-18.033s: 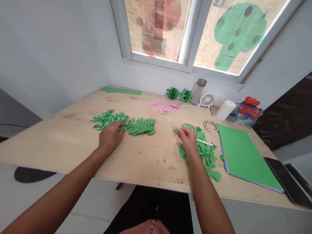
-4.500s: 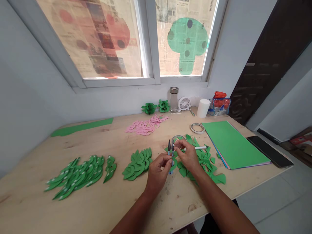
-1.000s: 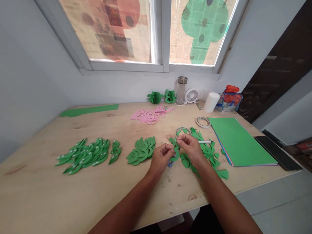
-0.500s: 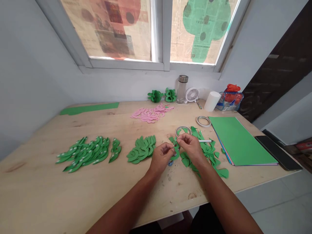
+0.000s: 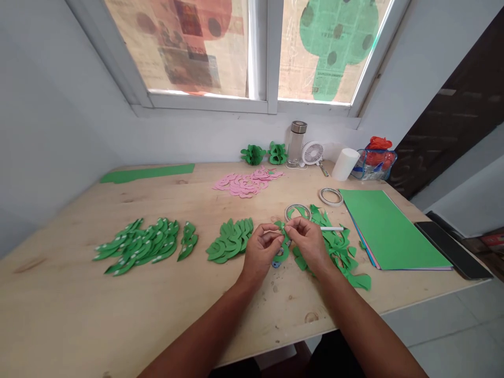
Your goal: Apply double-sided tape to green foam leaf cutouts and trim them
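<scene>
My left hand (image 5: 263, 251) and my right hand (image 5: 306, 239) meet over the table, both pinching a curved green paper cutout (image 5: 282, 255). Its middle is partly covered by my fingers. Below it shows a blue handle of a pair of scissors (image 5: 276, 264), the rest hidden. Just left of my left hand lies a stack of plain green cutouts (image 5: 230, 241). Further left are a small group (image 5: 187, 240) and a large pile (image 5: 144, 245) of green cutouts with white spots. Green paper scraps (image 5: 338, 244), a white pen (image 5: 333, 228) and a tape roll (image 5: 297, 212) sit around my right hand.
Another tape roll (image 5: 331, 197) and a stack of coloured sheets (image 5: 394, 231) lie right, beside a black phone-like slab (image 5: 452, 249). Pink cutouts (image 5: 244, 184), green paper balls (image 5: 253, 154), a bottle (image 5: 296, 144), a small fan (image 5: 313, 153) and a white roll (image 5: 345, 164) stand further back.
Since 18 s ago my left hand has come from the spotted pile to join my right. The small spotted group now lies apart. Lately my fingers shift slightly on the cutout.
</scene>
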